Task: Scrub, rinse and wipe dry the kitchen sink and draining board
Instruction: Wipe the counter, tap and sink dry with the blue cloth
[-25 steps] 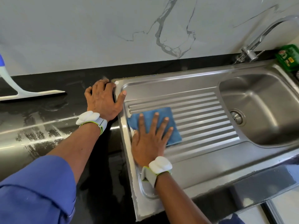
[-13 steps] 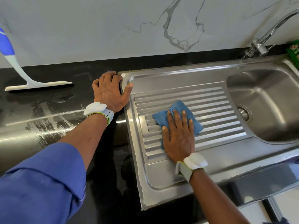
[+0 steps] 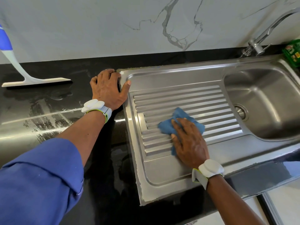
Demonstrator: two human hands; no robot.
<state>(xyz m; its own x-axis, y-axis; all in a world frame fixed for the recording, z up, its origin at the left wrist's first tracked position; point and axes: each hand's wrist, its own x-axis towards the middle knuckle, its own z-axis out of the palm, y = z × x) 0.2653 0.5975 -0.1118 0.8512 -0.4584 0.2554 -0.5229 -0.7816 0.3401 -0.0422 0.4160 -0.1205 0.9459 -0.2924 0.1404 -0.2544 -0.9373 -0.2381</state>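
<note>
Blue cloth [image 3: 168, 127] under right hand [image 3: 190, 143], inside draining board [image 3: 162, 169] rim.

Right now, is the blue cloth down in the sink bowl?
No, the blue cloth lies on the ribbed draining board under the right hand, left of the sink bowl.

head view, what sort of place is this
Most likely a home kitchen: a steel sink with a ribbed draining board, a tap behind it, all set in a black countertop.
</note>
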